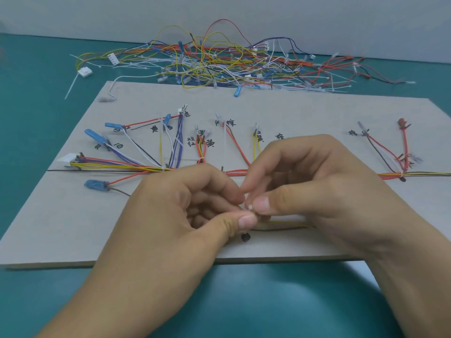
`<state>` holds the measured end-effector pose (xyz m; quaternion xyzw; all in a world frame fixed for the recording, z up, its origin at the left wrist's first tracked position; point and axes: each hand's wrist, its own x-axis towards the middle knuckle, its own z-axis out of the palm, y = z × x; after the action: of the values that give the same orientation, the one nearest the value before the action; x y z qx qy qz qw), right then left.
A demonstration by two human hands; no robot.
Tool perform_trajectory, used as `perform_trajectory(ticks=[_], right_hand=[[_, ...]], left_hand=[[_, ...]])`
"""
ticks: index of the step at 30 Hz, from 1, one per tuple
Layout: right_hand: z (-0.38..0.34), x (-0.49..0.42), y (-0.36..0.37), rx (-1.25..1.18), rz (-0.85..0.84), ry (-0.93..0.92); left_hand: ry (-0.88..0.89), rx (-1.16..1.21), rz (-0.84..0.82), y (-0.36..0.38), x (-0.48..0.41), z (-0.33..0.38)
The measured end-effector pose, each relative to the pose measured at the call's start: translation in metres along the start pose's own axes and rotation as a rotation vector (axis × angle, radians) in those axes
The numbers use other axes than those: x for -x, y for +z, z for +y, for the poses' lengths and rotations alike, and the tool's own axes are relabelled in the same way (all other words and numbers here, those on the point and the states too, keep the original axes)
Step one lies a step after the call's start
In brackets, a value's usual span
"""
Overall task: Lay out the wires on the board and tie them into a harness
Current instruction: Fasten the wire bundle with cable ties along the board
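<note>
**2 hands close on a wire bundle at the board's near edge**

We look down on a grey board (73,228) lying on a teal table (36,106). At 6 o'clock on the board the left hand (170,215) and the right hand (317,191) meet fingertip to fingertip. The left hand's thumb and curled fingers pinch a wire bundle (285,225), whose yellow strand runs off toward 3 o'clock under the right hand. The right hand's thumb and forefinger pinch a small white piece (249,205) sitting on that bundle, while its other fingers are bent above it. A small dark object (245,237) shows just below the left thumb, at 6 o'clock from the pinch; we cannot tell what it is.

Across the middle of the board, from 9 o'clock to 3 o'clock, runs the harness trunk (122,168) of red, yellow, purple and black wires. It starts at a white connector (67,159) at 9 o'clock. Branches fan out toward 12 o'clock, several ending in blue terminals (94,135), beside handwritten labels (230,123). A red terminal (401,121) stands at about 2 o'clock.

Beyond the board's far edge, at 12 o'clock, a tangled heap of loose wires (219,62) and white ties lies on the table.
</note>
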<state>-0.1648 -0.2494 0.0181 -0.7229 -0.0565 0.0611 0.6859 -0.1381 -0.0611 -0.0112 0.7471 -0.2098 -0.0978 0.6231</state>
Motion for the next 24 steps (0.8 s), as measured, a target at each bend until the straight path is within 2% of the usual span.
perform_trajectory(ticks=[4,16,24], right_hand=[[0.0012,-0.0006,0.0013,-0.055,0.064,0.030],[0.0035,-0.0031,0.0000,-0.155,0.086,0.106],[0.0017,-0.0039,0.0036,-0.181,0.121,0.110]], left_hand=[[0.022,-0.020,-0.025,0.0003,-0.0003,0.0013],[-0.019,-0.049,-0.120,-0.0013,-0.0042,-0.0017],[0.027,-0.173,-0.076,0.0055,0.0002,-0.0001]])
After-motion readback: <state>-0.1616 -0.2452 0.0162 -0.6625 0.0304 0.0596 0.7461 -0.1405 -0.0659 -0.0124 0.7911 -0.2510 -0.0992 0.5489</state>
